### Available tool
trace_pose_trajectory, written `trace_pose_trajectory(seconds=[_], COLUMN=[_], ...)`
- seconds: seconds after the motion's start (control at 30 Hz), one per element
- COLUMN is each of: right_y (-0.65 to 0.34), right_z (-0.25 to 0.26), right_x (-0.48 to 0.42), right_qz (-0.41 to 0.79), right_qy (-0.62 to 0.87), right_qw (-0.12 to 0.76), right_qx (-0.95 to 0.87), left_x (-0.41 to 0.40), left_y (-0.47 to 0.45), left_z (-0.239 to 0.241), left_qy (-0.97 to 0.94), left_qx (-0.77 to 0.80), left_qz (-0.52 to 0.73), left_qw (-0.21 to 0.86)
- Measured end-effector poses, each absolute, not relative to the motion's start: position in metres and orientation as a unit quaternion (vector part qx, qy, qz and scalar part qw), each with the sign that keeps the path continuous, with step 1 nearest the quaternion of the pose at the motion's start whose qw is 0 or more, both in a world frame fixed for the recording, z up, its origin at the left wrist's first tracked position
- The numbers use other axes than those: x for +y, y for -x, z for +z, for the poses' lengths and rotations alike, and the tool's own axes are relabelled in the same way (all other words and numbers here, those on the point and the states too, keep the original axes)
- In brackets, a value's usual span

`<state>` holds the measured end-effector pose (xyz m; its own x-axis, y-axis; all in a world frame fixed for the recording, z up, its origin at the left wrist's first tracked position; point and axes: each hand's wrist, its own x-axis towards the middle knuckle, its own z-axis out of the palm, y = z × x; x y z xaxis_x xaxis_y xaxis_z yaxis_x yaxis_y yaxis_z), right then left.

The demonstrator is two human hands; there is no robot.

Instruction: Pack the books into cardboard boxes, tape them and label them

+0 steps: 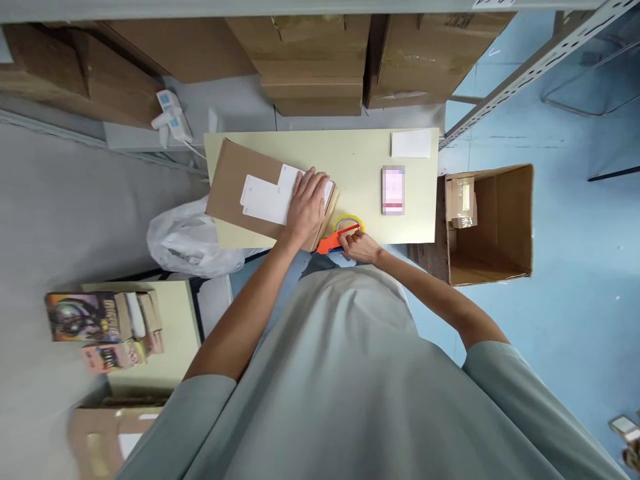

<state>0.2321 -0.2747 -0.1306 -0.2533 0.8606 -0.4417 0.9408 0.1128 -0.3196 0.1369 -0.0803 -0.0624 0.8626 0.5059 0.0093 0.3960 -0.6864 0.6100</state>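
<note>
A brown cardboard box point(233, 170) with white labels on top lies at a slant on the pale table point(345, 147). My left hand point(307, 203) rests flat on its right end, fingers stretched over the labelled face. My right hand point(361, 247) is wrapped round an orange tape dispenser point(330, 243) with a yellow-rimmed roll, at the table's front edge. The dispenser's head is at the box's lower right corner; whether tape sticks to the box I cannot tell. To the right on the table are a phone-like pink and white item point(393, 190) and a white paper stack point(411, 143).
Large cartons point(315, 60) fill the shelf behind the table. An open carton point(490, 227) with a small taped box stands on the right. At left are a white plastic bag point(190, 233), a power strip point(173, 117) and a side table point(175, 333) bearing several printed boxes.
</note>
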Motion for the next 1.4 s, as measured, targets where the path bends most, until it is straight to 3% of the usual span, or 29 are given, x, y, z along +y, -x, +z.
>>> trace_pose_trajectory(seconds=[0.5, 0.97, 1.4], right_y=[-0.209, -0.354, -0.341], right_z=[-0.126, -0.112, -0.111], right_x=[-0.262, -0.211, -0.229], right_qz=[-0.252, -0.217, -0.182], right_qy=[-0.624, -0.721, -0.627], right_qw=[0.006, 0.050, 0.087], right_qx=[0.740, 0.657, 0.752], left_x=[-0.074, -0.069, -0.086], left_y=[-0.117, -0.112, -0.088], left_z=[-0.073, -0.081, -0.073], left_qy=[-0.925, -0.938, -0.946], left_qx=[0.239, 0.221, 0.125], left_qz=[0.066, 0.066, 0.045], left_qw=[0.287, 0.257, 0.296])
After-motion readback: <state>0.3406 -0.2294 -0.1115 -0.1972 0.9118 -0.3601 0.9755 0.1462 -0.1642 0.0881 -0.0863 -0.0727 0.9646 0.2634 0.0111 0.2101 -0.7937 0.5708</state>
